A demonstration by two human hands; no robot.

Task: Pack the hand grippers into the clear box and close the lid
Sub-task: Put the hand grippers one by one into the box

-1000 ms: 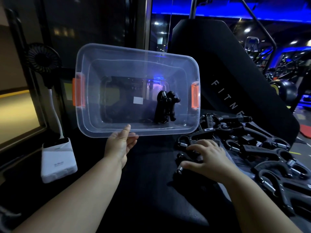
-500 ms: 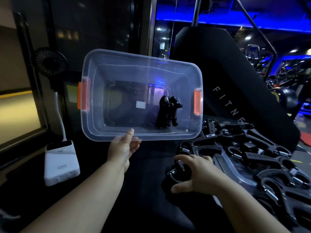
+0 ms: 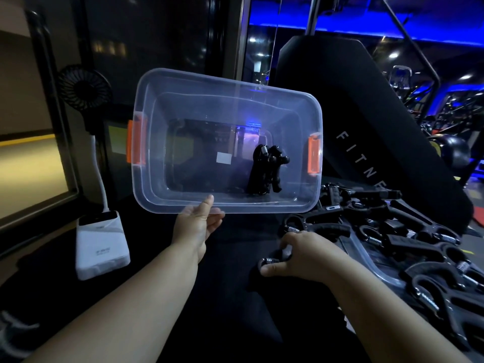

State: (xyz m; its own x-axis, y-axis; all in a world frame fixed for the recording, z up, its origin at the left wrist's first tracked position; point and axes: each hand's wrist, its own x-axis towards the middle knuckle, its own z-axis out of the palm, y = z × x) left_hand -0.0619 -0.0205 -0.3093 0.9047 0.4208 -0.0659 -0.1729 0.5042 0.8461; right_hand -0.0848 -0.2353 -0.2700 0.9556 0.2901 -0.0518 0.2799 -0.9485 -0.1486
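Note:
My left hand [image 3: 197,226] holds the clear box [image 3: 183,200] by its near rim, tilted so the opening faces me. The box has orange latches on both ends, and black hand grippers [image 3: 267,170] lie inside near its right end. My right hand [image 3: 306,254] is curled round a black hand gripper [image 3: 272,260] with a metal spring, low on the dark surface. A pile of several black hand grippers [image 3: 408,231] lies to the right. The clear lid [image 3: 366,255] lies flat under part of that pile.
A white power bank [image 3: 102,247] with a small black fan [image 3: 83,86] on a white neck stands at the left. A black padded gym bench [image 3: 366,121] rises behind the pile. A dark glass wall stands behind the box.
My right hand has slid left and toward me and closed round a hand gripper from the pile's near edge. The box has stayed tilted in my left hand.

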